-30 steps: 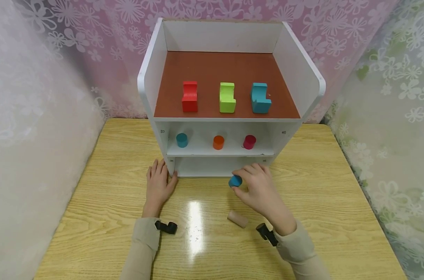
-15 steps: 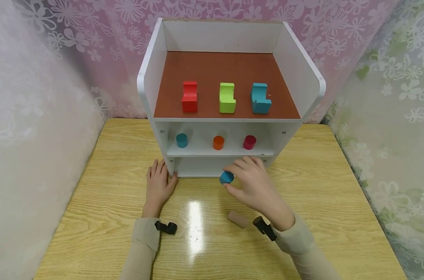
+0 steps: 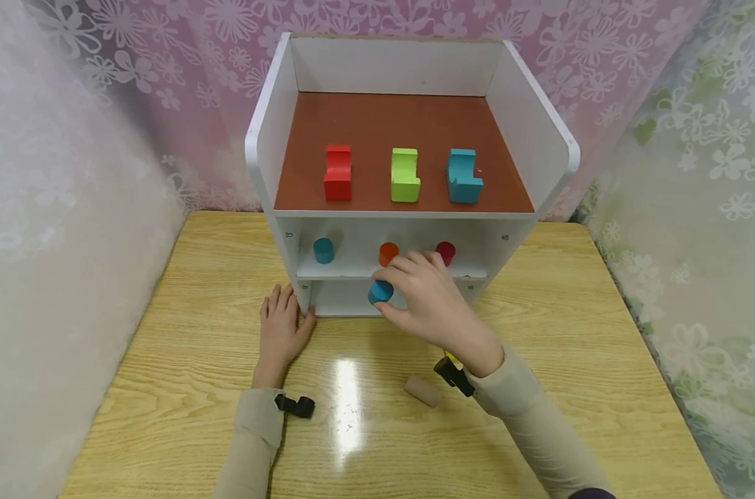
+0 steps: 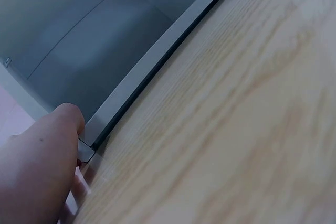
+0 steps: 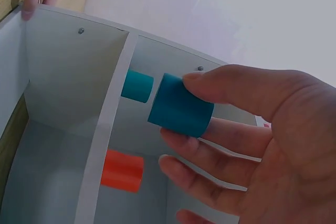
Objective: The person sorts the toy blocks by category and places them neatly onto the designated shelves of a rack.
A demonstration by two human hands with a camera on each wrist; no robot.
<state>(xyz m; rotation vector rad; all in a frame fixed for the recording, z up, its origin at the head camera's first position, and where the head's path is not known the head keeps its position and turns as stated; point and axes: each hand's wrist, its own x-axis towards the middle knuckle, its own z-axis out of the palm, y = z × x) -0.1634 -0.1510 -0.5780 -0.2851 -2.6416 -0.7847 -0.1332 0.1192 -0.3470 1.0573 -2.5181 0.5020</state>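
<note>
My right hand [image 3: 426,294] pinches a blue cylinder block [image 3: 380,292] between thumb and fingers, in front of the white shelf unit [image 3: 409,214]. In the right wrist view the blue cylinder block [image 5: 181,105] shows its smooth side, with the thumb on top and fingers below. On the middle shelf stand a teal cylinder [image 3: 324,251], an orange cylinder [image 3: 388,254] and a crimson cylinder [image 3: 446,252], the last partly behind my fingers. My left hand [image 3: 281,331] rests on the table at the unit's lower left corner, its thumb [image 4: 68,116] against the edge in the left wrist view.
On the brown top board sit a red [image 3: 338,173], a lime green [image 3: 405,175] and a blue chair-shaped block [image 3: 463,176]. A tan cylinder [image 3: 423,391] lies on its side on the wooden table [image 3: 184,388]. Something small and yellow [image 3: 451,356] peeks out by my right wrist.
My right hand has carried the blue cylinder left and up, from beside the bottom shelf's front edge to in front of the shelves. My left hand stays in place.
</note>
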